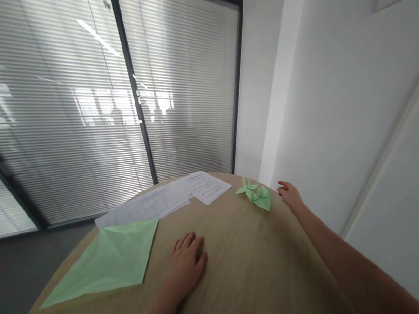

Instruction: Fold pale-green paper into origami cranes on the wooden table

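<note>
My left hand [186, 264] lies palm down on the wooden table [235, 251], its fingers spread a little and nothing in it. To its left is a flat sheet of light green paper [108, 259] with crease lines across it. At the table's far right, two folded green paper figures sit close together: a smaller, pointed one [247, 187] and a larger one with broad flaps [262, 199]. My right hand [290, 195] is stretched out just right of them, its fingers apart and holding nothing. A small gap separates its fingertips from the larger figure.
White printed sheets [148, 203] lie overlapping along the table's far edge, another printed page [204, 186] beside them. Past the rounded edge stand a glass partition with blinds [191, 105] and, on the right, a white wall [344, 117] close to my right arm.
</note>
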The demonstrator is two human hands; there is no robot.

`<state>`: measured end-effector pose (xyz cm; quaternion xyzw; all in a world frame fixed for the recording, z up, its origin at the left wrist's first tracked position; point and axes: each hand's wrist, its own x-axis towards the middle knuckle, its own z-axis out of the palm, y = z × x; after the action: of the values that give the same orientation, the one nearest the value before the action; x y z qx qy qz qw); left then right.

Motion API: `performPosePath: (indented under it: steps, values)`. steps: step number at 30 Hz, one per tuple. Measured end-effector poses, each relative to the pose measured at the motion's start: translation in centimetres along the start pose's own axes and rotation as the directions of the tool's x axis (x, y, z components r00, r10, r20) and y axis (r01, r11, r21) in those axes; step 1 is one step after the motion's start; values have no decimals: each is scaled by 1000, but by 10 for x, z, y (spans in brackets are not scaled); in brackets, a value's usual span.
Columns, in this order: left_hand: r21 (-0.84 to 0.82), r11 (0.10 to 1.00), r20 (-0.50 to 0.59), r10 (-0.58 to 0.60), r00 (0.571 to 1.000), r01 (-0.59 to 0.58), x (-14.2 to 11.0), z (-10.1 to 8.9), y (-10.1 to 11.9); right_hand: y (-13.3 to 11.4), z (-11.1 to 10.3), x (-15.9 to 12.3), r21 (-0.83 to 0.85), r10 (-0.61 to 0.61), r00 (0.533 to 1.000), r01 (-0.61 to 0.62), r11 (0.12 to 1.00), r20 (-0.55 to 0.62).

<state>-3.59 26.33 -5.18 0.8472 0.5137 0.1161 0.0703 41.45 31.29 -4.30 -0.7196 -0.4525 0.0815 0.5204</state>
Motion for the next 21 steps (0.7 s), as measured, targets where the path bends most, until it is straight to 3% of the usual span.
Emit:
performPosePath:
  steps: [7, 10, 14, 21]
  values:
    - [-16, 1000, -4, 3, 1000, -3, 1, -1, 0, 24, 18, 14, -180, 43, 981, -8, 984, 189]
    - [-29, 1000, -13, 9, 1000, -10, 2, 0, -2, 25, 22, 14, -211, 40, 976, 5, 977, 213]
    - [-49, 999, -21, 15, 1000, -16, 2, 1, -5, 23, 4, 11, -252, 67, 994, -43, 967, 87]
    - [-74, 997, -42, 16, 999, -19, 2, 3, -7, 0, -69, -7, -170, 87, 972, -126, 977, -218]
